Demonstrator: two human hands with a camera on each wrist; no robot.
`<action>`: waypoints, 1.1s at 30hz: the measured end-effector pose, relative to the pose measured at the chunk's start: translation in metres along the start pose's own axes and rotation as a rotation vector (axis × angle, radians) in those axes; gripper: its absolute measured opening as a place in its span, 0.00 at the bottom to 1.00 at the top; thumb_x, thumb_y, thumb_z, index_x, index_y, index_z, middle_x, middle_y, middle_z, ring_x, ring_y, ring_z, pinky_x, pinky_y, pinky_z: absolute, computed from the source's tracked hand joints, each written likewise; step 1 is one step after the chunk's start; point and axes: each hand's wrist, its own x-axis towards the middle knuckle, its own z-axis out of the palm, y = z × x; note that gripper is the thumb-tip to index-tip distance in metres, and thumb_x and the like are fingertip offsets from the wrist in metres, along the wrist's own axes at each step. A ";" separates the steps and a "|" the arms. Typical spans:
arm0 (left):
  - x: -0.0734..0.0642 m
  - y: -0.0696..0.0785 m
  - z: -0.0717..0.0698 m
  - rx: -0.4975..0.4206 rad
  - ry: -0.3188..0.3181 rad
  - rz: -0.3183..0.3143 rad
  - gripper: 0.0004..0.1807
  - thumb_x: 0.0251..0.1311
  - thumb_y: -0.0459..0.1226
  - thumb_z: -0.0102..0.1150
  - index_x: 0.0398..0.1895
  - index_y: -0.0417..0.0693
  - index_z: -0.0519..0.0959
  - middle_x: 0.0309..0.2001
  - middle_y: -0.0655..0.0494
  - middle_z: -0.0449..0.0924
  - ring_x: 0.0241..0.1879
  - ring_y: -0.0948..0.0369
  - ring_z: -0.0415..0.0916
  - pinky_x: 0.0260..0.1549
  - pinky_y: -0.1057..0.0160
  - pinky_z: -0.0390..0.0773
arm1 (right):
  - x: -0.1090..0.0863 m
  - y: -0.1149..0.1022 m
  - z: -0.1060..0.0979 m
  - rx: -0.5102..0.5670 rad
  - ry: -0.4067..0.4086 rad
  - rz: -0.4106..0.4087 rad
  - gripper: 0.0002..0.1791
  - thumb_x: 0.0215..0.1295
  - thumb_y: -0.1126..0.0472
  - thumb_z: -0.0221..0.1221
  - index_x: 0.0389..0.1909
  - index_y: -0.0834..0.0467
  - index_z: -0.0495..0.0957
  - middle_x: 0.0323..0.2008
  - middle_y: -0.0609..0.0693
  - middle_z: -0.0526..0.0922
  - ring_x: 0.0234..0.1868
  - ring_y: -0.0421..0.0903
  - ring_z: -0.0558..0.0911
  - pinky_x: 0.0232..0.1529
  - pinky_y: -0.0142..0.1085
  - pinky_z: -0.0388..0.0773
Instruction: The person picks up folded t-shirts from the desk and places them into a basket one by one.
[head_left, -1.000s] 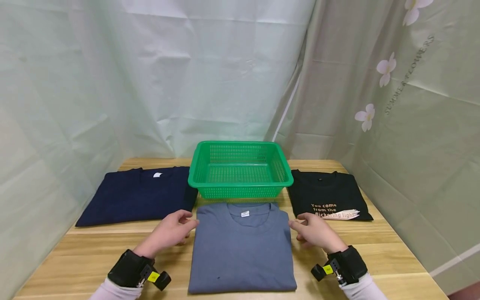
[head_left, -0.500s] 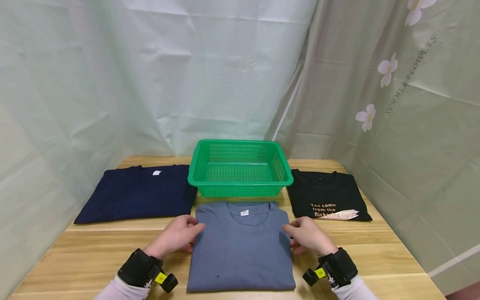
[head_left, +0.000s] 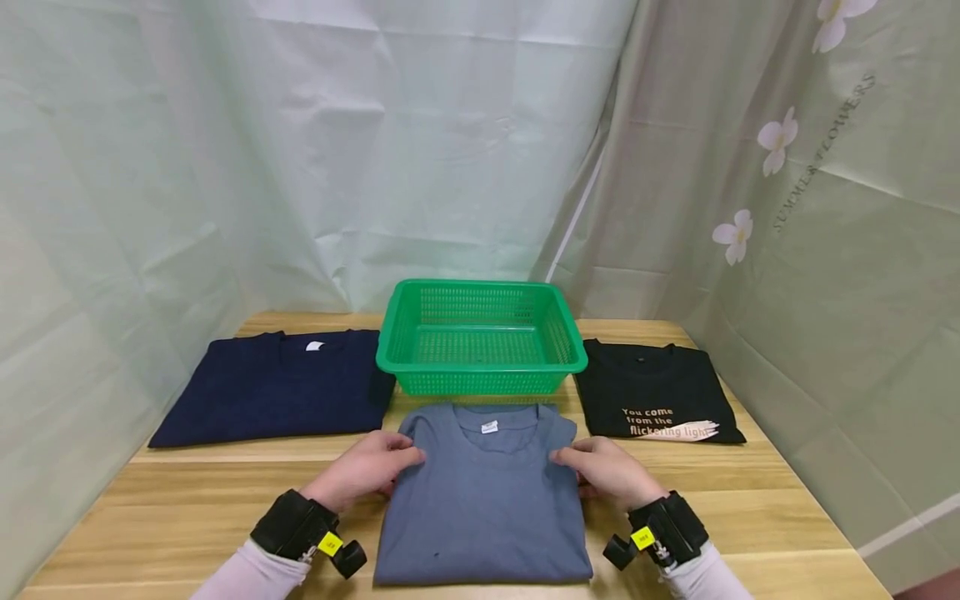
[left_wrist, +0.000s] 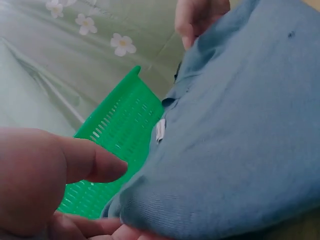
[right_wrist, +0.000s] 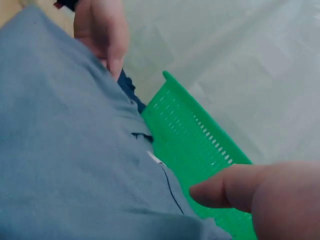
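Note:
A folded grey-blue T-shirt (head_left: 483, 508) lies at the front middle of the table, its collar and white label towards the basket. My left hand (head_left: 366, 468) grips its left side, thumb over the cloth and fingers tucked under the edge. On the opposite side, my right hand (head_left: 609, 472) holds the shirt the same way, its fingers mostly hidden beneath. Both side edges are drawn slightly inward. In the left wrist view, the shirt's edge (left_wrist: 160, 210) rests over the left fingers. Seen from the right wrist, the right thumb (right_wrist: 225, 187) stands close to the collar end.
Behind the shirt stands a green plastic basket (head_left: 480, 383) with nothing in it. A folded navy T-shirt (head_left: 277, 392) lies at the left, and a folded black printed T-shirt (head_left: 652, 383) at the right. Curtains (head_left: 450, 150) hang around the wooden table (head_left: 187, 508).
Both hands have moved inward from beside the grey-blue T-shirt and taken hold of its sides. The shirt's upper side edges have bunched inward a little.

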 end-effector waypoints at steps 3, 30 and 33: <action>0.000 0.003 0.000 -0.010 0.002 -0.016 0.25 0.68 0.41 0.59 0.59 0.29 0.72 0.28 0.54 0.72 0.25 0.60 0.70 0.23 0.61 0.78 | -0.002 -0.001 -0.002 0.060 -0.081 -0.021 0.16 0.71 0.59 0.57 0.47 0.71 0.75 0.35 0.54 0.78 0.36 0.47 0.81 0.33 0.39 0.83; -0.030 0.031 -0.009 -0.160 -0.040 0.057 0.30 0.66 0.29 0.59 0.69 0.35 0.61 0.36 0.46 0.76 0.21 0.57 0.72 0.15 0.65 0.76 | -0.031 -0.023 -0.021 0.087 -0.118 -0.133 0.25 0.71 0.71 0.54 0.66 0.73 0.61 0.46 0.64 0.78 0.37 0.58 0.82 0.26 0.38 0.84; -0.034 0.040 -0.010 -0.135 -0.030 0.077 0.30 0.66 0.30 0.59 0.69 0.35 0.61 0.38 0.45 0.78 0.25 0.54 0.75 0.18 0.61 0.79 | -0.036 -0.029 -0.021 0.100 -0.116 -0.160 0.25 0.71 0.71 0.53 0.65 0.74 0.60 0.47 0.65 0.78 0.37 0.58 0.82 0.24 0.37 0.84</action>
